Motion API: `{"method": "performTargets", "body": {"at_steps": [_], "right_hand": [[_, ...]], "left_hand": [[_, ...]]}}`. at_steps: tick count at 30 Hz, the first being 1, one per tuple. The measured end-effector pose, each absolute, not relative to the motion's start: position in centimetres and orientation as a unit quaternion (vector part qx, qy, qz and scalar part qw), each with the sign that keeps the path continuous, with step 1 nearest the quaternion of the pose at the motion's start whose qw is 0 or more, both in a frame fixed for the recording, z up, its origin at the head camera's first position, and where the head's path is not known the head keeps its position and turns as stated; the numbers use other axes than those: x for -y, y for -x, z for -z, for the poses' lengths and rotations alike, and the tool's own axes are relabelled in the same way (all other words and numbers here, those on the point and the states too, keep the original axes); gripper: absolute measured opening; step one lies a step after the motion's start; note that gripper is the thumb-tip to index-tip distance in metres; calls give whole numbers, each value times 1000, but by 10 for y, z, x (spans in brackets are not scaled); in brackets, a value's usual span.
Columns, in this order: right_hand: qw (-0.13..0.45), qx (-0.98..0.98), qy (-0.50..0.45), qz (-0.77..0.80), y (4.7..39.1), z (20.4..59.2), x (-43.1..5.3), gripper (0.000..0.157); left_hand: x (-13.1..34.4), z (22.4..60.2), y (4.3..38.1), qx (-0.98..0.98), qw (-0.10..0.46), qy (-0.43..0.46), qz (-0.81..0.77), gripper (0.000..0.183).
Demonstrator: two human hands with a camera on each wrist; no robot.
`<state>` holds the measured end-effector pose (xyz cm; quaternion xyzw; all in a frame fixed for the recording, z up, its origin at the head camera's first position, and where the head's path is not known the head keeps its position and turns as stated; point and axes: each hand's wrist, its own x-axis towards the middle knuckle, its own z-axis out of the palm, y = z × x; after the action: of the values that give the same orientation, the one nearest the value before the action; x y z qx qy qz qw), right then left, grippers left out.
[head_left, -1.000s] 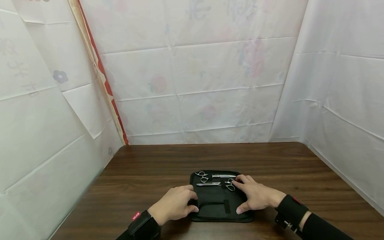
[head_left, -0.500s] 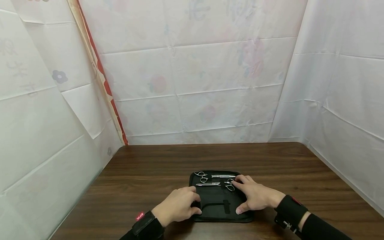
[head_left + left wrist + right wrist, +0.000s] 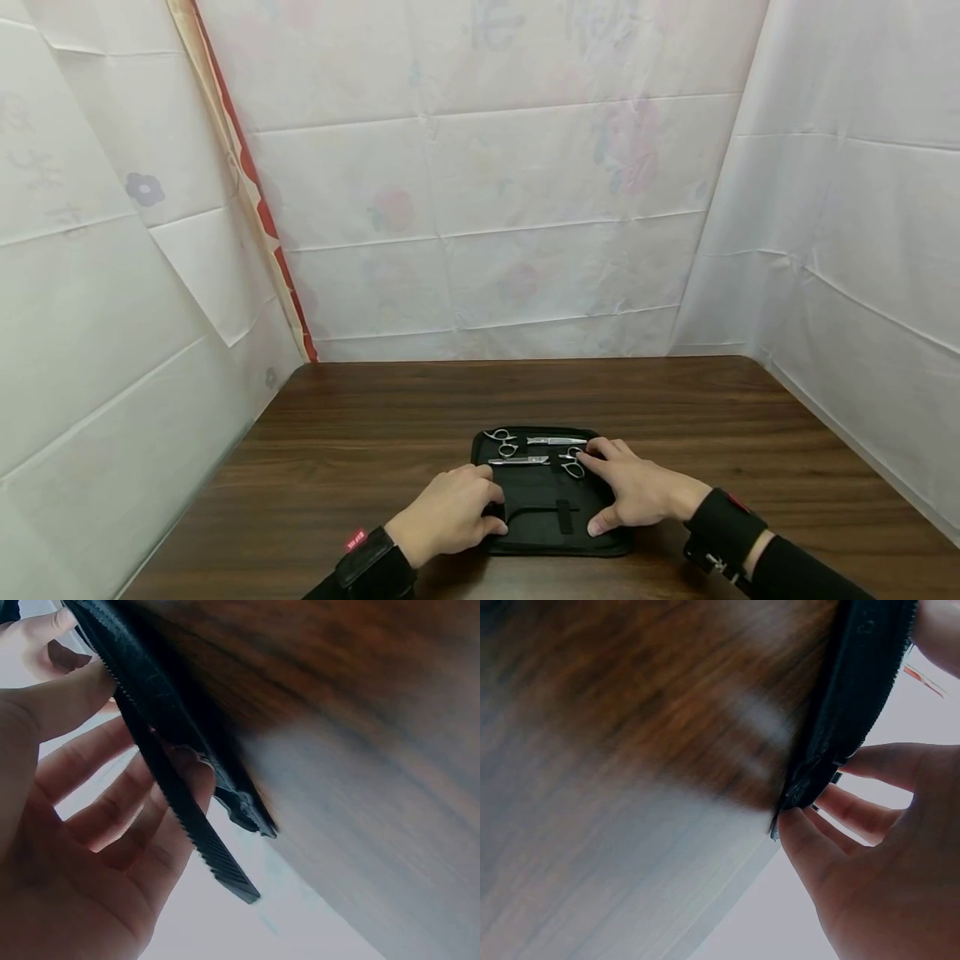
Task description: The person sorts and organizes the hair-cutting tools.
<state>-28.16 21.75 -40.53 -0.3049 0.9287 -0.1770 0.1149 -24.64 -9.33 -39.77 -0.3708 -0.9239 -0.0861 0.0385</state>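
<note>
A black zip case (image 3: 592,492) lies open on the wooden table. Two pairs of silver scissors are strapped along its far part; the far scissors (image 3: 557,441) have their handles to the left, the near scissors (image 3: 520,461) to the right. At the case's left edge my left hand (image 3: 450,512) pinches a black comb (image 3: 187,810) between thumb and fingers, its fine teeth showing in the left wrist view. The comb's thin dark line runs by a black strap (image 3: 564,517). My right hand (image 3: 637,483), fingers spread, presses the case's right side; its index finger is by the near scissors' handles.
The brown table (image 3: 375,408) stretches around the case. White printed sheeting (image 3: 487,208) walls the back and both sides, with a red-edged strip (image 3: 270,225) at the left corner. Both wrists wear black bands (image 3: 726,529).
Between one second and half a second ago my left hand shifted slightly right with the comb, and it has moved little since. My right hand has kept its place on the case.
</note>
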Motion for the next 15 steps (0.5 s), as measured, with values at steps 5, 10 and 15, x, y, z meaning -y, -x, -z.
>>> {"method": "performTargets", "body": {"at_steps": [5,10,15], "right_hand": [[115,-929,305,177,282,405,-217,99],[115,-929,304,176,281,404,-218,99],[116,-928,306,178,281,404,-217,100]], "left_hand": [[91,395,246,925,30,371,78,24],[89,397,247,924,32,375,71,22],[86,399,247,922,29,378,73,21]]}}
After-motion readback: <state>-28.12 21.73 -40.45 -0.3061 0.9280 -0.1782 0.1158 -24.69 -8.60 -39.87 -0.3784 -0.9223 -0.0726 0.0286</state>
